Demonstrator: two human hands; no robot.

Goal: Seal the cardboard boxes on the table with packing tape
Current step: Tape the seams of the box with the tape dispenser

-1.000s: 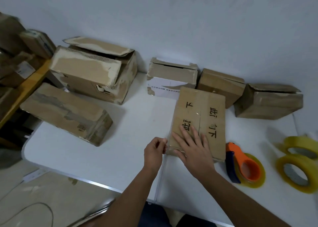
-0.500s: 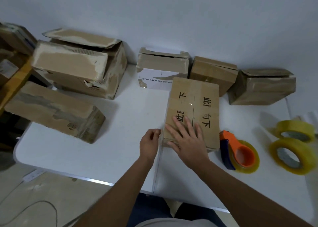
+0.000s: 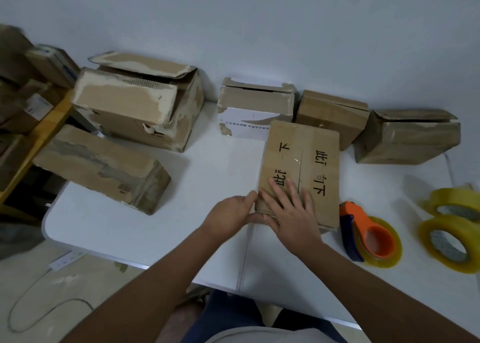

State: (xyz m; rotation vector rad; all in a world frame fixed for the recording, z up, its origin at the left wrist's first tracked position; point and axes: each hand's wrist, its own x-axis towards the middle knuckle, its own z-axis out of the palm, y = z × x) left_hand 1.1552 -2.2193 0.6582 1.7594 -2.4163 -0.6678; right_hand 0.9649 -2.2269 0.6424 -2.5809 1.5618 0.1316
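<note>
The flat brown cardboard box with black printed characters [image 3: 301, 166] lies on the white worktop [image 3: 207, 186], near its front edge, with clear tape along the centre seam. The right hand [image 3: 291, 212] rests palm-down on the box's near left corner, fingers straight: grip released. The left hand [image 3: 228, 212] sits against the box's left near edge, fingers curled; whether its grip grasps the box or tape cannot be told. The orange tape dispenser with yellowish roll [image 3: 371, 236] lies just right of the box. Two loose yellowish tape rolls [image 3: 449, 241] lie farther right.
</note>
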